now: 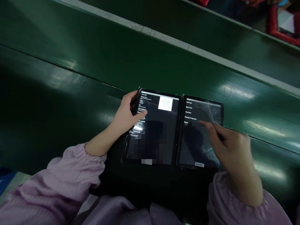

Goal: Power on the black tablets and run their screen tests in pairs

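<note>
Two black tablets lie side by side on a dark green work surface [70, 93]. The left tablet [157, 125] shows white text and a QR code. The right tablet [199, 137] shows a short menu list and has a film or cracks near its top right corner. My left hand [127, 114] grips the left tablet's left edge, with the thumb pressed on its screen and the fingers curled around the side. My right hand [225, 140] hovers over the right tablet with the index finger stretched out, its tip touching the screen near the menu lines. Both arms wear pale pink sleeves.
A grey metal rail [187, 47] runs diagonally across the green surface behind the tablets. Beyond it lies another green strip, and red objects [283, 25] sit at the top right corner. Something blue [6, 181] shows at the lower left edge.
</note>
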Tool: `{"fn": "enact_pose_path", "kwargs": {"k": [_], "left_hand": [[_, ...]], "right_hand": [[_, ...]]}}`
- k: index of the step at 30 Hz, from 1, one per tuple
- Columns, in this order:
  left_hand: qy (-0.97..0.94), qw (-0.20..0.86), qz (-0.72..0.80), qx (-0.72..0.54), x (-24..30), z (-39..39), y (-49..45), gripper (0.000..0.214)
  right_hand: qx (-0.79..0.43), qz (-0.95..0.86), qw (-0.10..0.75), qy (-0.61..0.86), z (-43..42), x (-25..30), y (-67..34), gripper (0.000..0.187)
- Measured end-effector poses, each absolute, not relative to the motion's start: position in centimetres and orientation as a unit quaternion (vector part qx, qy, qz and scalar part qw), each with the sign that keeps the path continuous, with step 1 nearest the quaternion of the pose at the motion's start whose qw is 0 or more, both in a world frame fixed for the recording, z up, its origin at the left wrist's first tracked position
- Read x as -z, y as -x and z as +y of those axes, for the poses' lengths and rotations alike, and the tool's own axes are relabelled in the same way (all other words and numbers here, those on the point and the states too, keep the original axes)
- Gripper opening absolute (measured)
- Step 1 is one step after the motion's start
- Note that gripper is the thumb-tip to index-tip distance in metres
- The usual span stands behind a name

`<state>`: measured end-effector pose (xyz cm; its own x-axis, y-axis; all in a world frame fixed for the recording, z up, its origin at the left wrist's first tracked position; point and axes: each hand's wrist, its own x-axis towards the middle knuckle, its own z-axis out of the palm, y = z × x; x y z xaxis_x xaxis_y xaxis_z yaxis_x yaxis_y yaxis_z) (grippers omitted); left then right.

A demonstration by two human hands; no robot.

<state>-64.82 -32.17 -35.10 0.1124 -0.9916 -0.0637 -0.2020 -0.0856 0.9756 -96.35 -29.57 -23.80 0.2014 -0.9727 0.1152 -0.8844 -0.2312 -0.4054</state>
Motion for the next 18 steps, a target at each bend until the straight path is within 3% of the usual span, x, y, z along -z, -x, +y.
{"fn": "enact_pose_path", "kwargs": {"k": [2,8,18], "left_hand": [[-0.6,0.439,-0.515,0.427,35.0,-32.0,64.8,0.086],[-0.567,0.515,-0.421,0.486,35.2,-33.3,65.0,0.05],[-0.582,0.539,-0.374,0.481,34.9,-34.1,65.9,0.048]], "right_hand": [[0.18,0.616,0.132,0.756,-29.9,24.3,96.3,0.049],[0.185,0.632,0.159,0.735,-30.9,25.2,96.1,0.051],[0.179,0.64,0.138,0.735,-32.6,26.2,96.3,0.043]]}}
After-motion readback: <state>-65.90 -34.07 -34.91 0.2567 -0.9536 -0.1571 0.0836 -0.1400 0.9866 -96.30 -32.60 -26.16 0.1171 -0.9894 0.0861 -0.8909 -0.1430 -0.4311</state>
